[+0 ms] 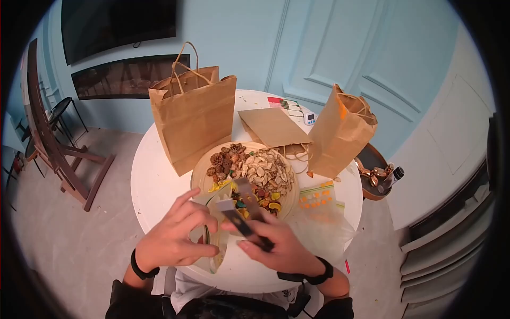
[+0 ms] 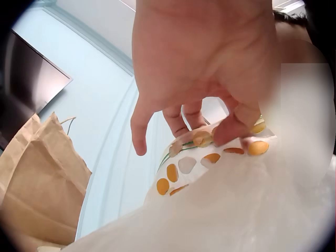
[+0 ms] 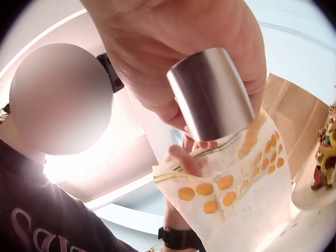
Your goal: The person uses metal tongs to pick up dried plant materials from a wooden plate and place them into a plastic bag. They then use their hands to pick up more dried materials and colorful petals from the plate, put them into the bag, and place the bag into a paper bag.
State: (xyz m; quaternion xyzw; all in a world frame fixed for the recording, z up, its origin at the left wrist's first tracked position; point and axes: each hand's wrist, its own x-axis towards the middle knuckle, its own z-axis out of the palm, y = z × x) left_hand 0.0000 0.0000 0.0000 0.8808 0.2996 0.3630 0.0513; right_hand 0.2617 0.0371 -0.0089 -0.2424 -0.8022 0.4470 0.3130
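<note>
My left hand grips the mouth of a clear zip bag with orange oval prints, its thumb and fingers parted at the rim. In the head view the bag is partly hidden behind that hand. My right hand holds metal tongs just right of the bag's mouth, their two arms pointing up and away. Beyond both hands lies a round wooden plate bearing small pine cones, pale dried slices and yellow and dark dried pieces.
Tall brown paper bags stand at the left and right of the round white table. Between them another paper bag lies flat near a small white timer. A second zip bag lies right of the plate.
</note>
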